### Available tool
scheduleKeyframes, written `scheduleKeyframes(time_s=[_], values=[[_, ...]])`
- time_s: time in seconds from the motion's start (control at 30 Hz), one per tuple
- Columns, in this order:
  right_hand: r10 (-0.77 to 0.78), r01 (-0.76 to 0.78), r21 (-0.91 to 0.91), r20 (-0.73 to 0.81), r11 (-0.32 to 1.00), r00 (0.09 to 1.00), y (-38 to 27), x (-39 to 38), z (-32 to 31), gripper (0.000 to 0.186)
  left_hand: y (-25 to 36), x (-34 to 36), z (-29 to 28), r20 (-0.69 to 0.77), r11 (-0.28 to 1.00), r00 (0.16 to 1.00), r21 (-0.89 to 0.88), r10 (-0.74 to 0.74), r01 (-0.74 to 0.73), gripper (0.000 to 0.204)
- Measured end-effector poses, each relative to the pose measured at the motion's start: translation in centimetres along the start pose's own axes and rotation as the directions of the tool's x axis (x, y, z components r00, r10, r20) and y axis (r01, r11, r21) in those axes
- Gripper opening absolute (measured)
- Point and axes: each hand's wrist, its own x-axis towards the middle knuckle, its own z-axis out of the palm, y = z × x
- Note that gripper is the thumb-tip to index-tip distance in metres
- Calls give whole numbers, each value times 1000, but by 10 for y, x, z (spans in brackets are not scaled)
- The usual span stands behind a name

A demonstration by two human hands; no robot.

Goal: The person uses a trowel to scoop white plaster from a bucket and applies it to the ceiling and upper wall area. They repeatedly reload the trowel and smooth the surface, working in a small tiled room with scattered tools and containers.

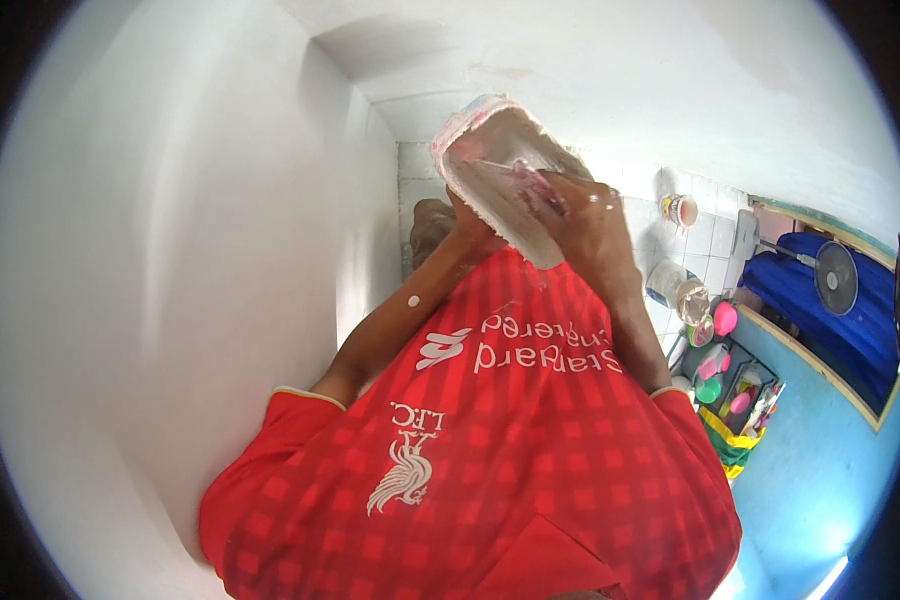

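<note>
Head view: tub point(490, 150) in left hand point(465, 225) grip; right hand point(590, 225) inside

The person wears a bright red short-sleeved football shirt point(490, 450) with a faint checked pattern of lighter and darker red squares, filling the lower middle of the frame. White printed lettering and a white bird crest sit on its chest, and the sleeve cuffs carry a thin pale trim. Small white paint flecks dot both forearms and the right hand point(590, 225).

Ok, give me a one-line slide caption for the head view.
Left hand holds up a white-smeared tub while the right hand scrapes inside it, beside a white wall.
</note>
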Motion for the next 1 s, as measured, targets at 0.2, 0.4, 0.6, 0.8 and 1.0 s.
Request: scheduleKeyframes(time_s=[0.2,0.4,0.6,0.8,1.0], values=[[172,-196,133,169,972,970,-13,3,-1,21,9,-8,6,-45,960,996,275,78,-63,67],[293,-315,218,131,924,947,-13,20,-20,21,-9,9,-25,88,993,992,-83,86,-79,63],[-10,7,142,16,990,1000,-9,14,16,23,11,10,14,183,769,911,490,369,-410,73],[275,-284,-14,302,959,913,3,16,-18,23,12,5,16,-78,990,995,-131,-56,46,81],[260,-299,138,246,944,934,-13,23,-7,20,28,9,35,-130,949,980,296,151,-107,68]])
